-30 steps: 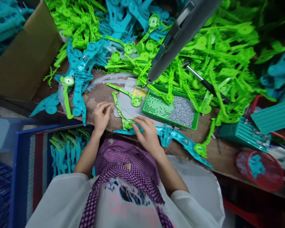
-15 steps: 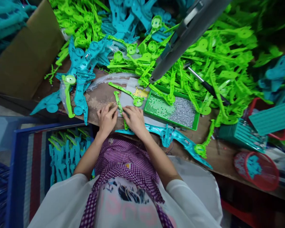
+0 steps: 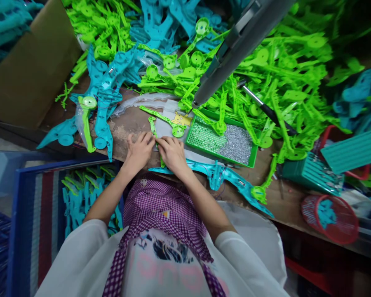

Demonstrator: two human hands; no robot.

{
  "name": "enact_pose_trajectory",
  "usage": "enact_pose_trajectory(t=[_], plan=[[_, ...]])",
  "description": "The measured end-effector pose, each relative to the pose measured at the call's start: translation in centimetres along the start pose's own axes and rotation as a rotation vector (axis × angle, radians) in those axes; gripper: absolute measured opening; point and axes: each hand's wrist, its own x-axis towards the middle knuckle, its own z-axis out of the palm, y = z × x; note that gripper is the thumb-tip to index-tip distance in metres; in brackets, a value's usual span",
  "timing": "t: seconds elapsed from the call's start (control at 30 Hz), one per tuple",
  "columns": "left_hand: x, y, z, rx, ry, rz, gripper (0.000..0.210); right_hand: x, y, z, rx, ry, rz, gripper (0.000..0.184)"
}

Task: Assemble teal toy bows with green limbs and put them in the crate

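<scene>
Both hands meet over a narrow lime-green plastic arm [image 3: 152, 123] near the table's front edge. My left hand [image 3: 140, 152] presses its fingertips onto the arm from the left, fingers bent together. From the right, my right hand [image 3: 172, 153] pinches the same arm; the fingers cover its middle, and whatever small part lies under them is hidden. Just beyond lies another green arm with a round end [image 3: 177, 130], on white paper with a yellow cartoon figure [image 3: 181, 119]. A long turquoise bow-shaped shell [image 3: 200, 167] runs beneath my right wrist.
A grey hanging screwdriver [image 3: 210, 76] slants down above the table. Right of my hands stands a green tray [image 3: 190, 142] of small metal screws. Piles of green arms [image 3: 284, 62] and turquoise shells [image 3: 102, 95] lie behind. A blue crate [image 3: 17, 231] stands lower left.
My fingertips have drawn closer together over the green arm, the left hand's fingers now nearly touching the right's. The whole view has shifted slightly.
</scene>
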Motion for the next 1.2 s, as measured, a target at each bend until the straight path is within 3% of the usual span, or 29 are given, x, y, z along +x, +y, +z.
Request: enact_pose_trajectory(t=[0.17,0.43,0.77,0.87,0.97,1.07,1.2], plan=[[0.5,-1.0,-0.6,0.036,-0.037,0.06,0.034,-0.3,0.8,-1.0,0.167,-0.017,-0.034,0.034],[0.8,-2.4,0.0,-0.154,-0.033,-0.07,0.026,-0.7,0.3,-1.0,-0.134,-0.069,-0.108,0.034],[0.3,-2.5,0.6,-0.259,0.071,-0.155,0.02,-1.2,0.9,-1.5,0.055,-0.05,-0.078,0.032],[0.3,-2.6,-0.2,-0.277,0.12,-0.137,0.021,-2.0,0.7,-2.5,0.122,0.016,-0.076,0.03],[2.7,-3.3,-1.7,-0.339,0.313,-0.176,0.027,-3.7,0.7,-3.7,0.23,0.14,-0.077,0.027],[7.9,-4.5,-2.4,-0.486,0.487,-0.25,0.036,-5.0,0.7,-4.4,0.316,0.172,-0.074,0.023],[14.3,-5.7,-1.1,-0.62,0.43,-0.153,0.043,-6.1,1.1,-4.6,0.309,0.177,-0.095,0.022]])
